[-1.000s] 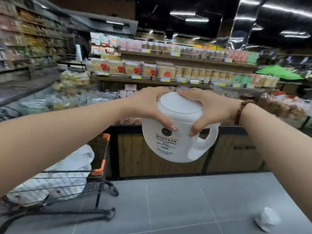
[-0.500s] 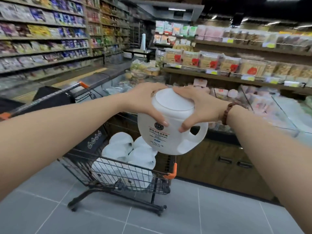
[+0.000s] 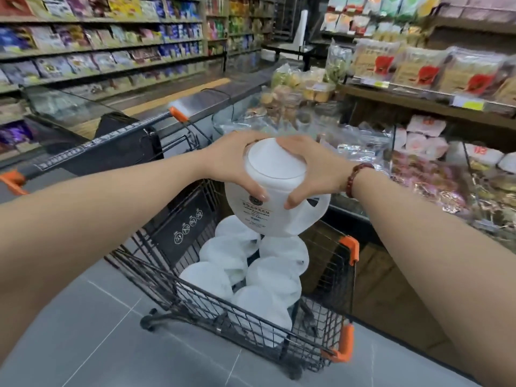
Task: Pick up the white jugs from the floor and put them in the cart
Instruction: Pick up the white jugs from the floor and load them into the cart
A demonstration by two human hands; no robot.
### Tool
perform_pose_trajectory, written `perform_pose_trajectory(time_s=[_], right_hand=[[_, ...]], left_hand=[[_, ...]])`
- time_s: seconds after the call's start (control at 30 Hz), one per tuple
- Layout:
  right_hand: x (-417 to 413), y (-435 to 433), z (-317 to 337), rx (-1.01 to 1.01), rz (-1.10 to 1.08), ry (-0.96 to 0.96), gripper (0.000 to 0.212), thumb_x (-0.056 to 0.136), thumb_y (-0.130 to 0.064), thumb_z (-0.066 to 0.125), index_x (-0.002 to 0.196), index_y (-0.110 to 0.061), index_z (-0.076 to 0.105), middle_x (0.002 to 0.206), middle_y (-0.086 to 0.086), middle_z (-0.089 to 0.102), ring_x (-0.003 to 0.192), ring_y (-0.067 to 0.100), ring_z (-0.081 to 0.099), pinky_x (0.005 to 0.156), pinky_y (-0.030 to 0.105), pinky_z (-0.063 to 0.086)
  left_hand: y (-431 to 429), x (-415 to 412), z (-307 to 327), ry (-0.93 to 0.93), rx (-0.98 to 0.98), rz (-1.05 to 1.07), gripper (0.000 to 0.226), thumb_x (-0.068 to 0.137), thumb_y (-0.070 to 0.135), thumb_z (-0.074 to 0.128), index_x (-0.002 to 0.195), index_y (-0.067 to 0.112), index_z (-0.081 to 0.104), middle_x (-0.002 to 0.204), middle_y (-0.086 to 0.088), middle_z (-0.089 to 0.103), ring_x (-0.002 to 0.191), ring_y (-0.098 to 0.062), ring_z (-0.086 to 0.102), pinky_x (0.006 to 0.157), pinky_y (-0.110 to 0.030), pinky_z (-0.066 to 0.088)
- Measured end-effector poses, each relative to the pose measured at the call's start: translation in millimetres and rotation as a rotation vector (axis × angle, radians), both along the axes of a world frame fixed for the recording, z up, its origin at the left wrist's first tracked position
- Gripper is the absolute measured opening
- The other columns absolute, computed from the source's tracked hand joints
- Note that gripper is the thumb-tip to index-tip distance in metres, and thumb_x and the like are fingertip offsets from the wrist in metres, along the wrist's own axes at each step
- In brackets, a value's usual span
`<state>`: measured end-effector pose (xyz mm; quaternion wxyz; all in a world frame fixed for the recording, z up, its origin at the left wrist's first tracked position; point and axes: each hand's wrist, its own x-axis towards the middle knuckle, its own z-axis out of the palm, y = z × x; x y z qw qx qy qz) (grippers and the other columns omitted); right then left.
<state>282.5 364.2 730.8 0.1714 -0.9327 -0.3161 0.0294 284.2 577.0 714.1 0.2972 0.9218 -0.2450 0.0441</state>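
Note:
A white jug with a wide round cap and a printed label hangs in the air above the black wire cart. My left hand grips its left shoulder just under the cap. My right hand grips its right side, above the side handle. Both thumbs curl onto the front of the jug. Several more white jugs lie piled in the cart's basket directly below it. The cart has orange corner guards and a dark push bar at the left.
A wooden counter with bagged goods runs along the right, close against the cart. Stocked shelves line the left behind a glass-topped freezer. Grey tiled floor lies in front of the cart.
My view has swung left and down, bringing the cart from the left edge to the centre. Both hands carried the jug over the cart's basket, keeping the same hold.

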Motion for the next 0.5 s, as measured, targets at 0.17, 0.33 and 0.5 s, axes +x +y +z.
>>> perform_pose_trajectory(time_s=[0.17, 0.33, 0.5], right_hand=[[69, 38, -29, -0.035, -0.003, 0.038, 0.121, 0.056, -0.036, 0.089, 0.151, -0.017, 0.016, 0.146, 0.005, 0.025, 0.132, 0.022, 0.027, 0.108, 0.028, 0.024], [134, 75, -71, -0.076, -0.058, 0.082, 0.131, 0.049, -0.047, 0.088, 0.151, -0.019, 0.012, 0.145, 0.006, 0.025, 0.132, 0.025, 0.026, 0.112, 0.041, 0.029], [187, 110, -117, -0.088, -0.136, 0.168, 0.136, 0.044, -0.051, 0.086, 0.152, -0.022, 0.008, 0.152, 0.005, 0.016, 0.138, 0.027, 0.020, 0.113, 0.045, 0.027]], left_hand=[[35, 64, -27, 0.047, 0.045, 0.072, 0.105, 0.041, 0.041, 0.095, 0.133, 0.028, 0.046, 0.119, 0.016, 0.050, 0.109, -0.007, 0.047, 0.087, -0.020, 0.035], [69, 134, -66, 0.097, 0.065, 0.022, 0.111, 0.039, 0.043, 0.096, 0.136, 0.026, 0.043, 0.124, 0.015, 0.047, 0.109, -0.004, 0.042, 0.086, -0.018, 0.032], [101, 195, -110, 0.145, 0.095, 0.012, 0.119, 0.035, 0.045, 0.096, 0.138, 0.025, 0.039, 0.126, 0.009, 0.043, 0.113, -0.008, 0.036, 0.094, -0.026, 0.031]])
